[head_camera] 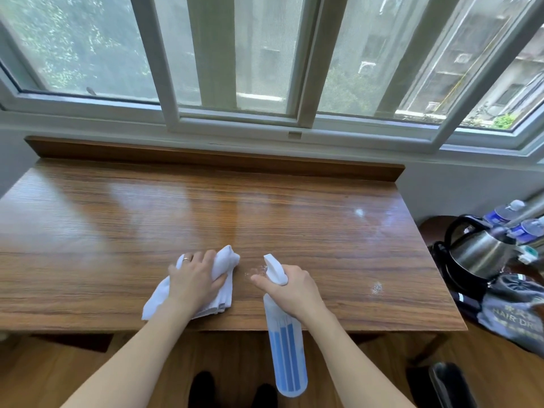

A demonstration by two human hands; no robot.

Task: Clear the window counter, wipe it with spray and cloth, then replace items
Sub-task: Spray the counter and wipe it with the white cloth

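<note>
Bottle point(285, 346) nozzle toward window, base toward person.

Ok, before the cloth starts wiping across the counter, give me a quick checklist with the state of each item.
1. Counter cleared of items: ok, only the cloth and hands are on it.
2. Cloth in hand: ok, left hand grips the white cloth against the wood.
3. Spray applied: ok, droplets lie ahead of the nozzle, and a second patch sits to the right.
4. Spray bottle secured: ok, right hand holds its neck, nozzle aimed at the wood.
5. Removed items out of the wiping path: ok, kettle and water bottles are off the counter's right end.
6. Far corners clean: cannot tell, glare.
</note>
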